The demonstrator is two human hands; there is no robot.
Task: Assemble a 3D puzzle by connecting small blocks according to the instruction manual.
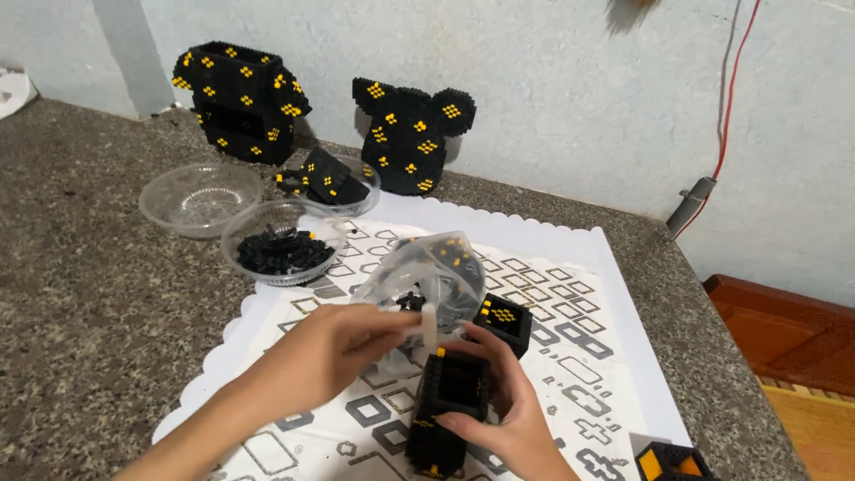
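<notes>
From the head camera, looking down, the left hand (334, 352) has its fingers (392, 322) pinched on the edge of a clear plastic bag (434, 272) that holds a few small black and yellow pieces, lifted just above the mat. The right hand (503, 405) is wrapped around a hollow black brick block (450, 405), its fingers curled against the block's side and holding it upright just beneath the bag. Just beside it, to the right, sits a smaller black and yellow block (506, 319). As for progress, a good deal looks built already: a boxy black body with yellow dots (239, 100) and an eared head piece (408, 134) stand finished against the wall, while a bowl of loose black bricks (280, 245), a bowl with a partly built section (331, 183) and an empty clear bowl (198, 194) suggest that more assembly remains. All of this rests on a speckled stone tabletop (98, 294), partly covered by a white scalloped mat (570, 303) printed with grey squares. Behind is a pale plaster wall (570, 89) with a red wire (732, 107) running down it, and an orange-brown floor (784, 330) shows at the right.
</notes>
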